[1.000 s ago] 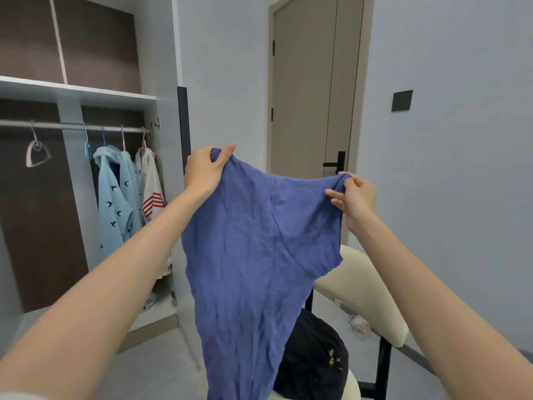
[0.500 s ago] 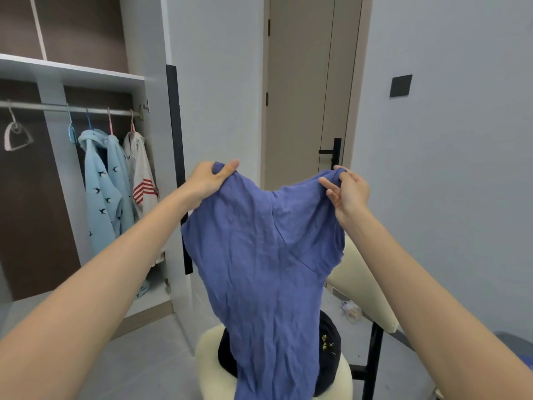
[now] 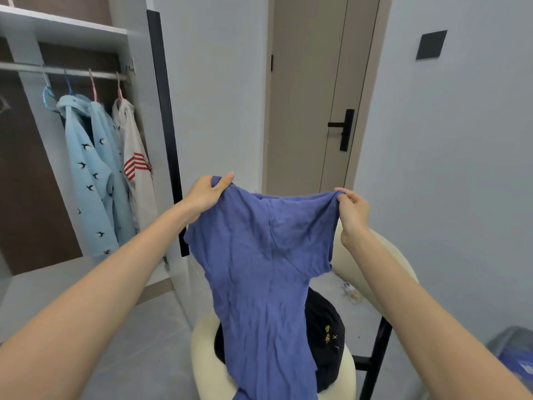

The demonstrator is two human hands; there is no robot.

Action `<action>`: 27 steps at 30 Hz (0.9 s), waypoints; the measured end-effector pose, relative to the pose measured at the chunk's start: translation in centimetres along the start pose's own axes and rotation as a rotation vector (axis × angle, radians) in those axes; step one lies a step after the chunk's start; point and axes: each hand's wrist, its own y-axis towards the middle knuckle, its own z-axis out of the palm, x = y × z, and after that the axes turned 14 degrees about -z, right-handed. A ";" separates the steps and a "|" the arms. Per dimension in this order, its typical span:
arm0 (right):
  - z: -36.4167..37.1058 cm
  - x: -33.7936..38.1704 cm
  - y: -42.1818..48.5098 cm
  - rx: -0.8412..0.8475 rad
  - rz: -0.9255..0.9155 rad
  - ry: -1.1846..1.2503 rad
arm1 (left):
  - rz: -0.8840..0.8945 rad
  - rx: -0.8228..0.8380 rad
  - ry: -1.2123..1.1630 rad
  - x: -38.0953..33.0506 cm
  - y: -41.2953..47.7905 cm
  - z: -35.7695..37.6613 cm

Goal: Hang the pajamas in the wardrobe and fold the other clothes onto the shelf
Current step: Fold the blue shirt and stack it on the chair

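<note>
The head view looks forward and down (from close behind) over both forearms toward the wardrobe [image 3: 72, 140] corner.

blue shirt [image 3: 259, 255]: creased matt cloth | rail [image 3: 72, 71]: shiny metal | chair seat [image 3: 202, 350]: smooth cream padding

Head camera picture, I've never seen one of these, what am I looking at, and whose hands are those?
No machine: a person wears a camera on the head, looking forward and down, so those hands are their own. The left hand and right hand each grip a top corner of a blue garment, holding it spread over a cream chair where a dark garment lies. On the left, a wardrobe has light blue pajamas and a white garment hanging from its rail.
</note>
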 end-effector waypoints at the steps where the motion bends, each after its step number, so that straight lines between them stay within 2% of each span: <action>1: -0.2 -0.7 -0.2 -0.016 -0.011 -0.022 | 0.010 0.031 0.021 0.2 0.2 0.2; 4: -0.9 -2.3 -1.0 -0.032 -0.023 -0.058 | 0.038 0.069 0.052 0.8 0.4 0.7; 10: -2.6 -4.0 -1.9 -0.022 0.073 -0.006 | 0.024 0.088 0.022 2.2 -0.4 1.4; 15: -3.5 -2.9 -2.7 -0.021 -0.113 -0.067 | 0.123 0.069 -0.030 1.6 -2.0 1.0; 20: -4.3 1.2 -3.5 -0.030 -0.255 -0.044 | 0.299 -0.073 -0.001 -1.6 -5.1 -0.1; 27: -7.2 10.1 -4.7 -0.086 -0.449 0.048 | 0.334 -0.013 -0.167 -8.2 -11.6 -2.1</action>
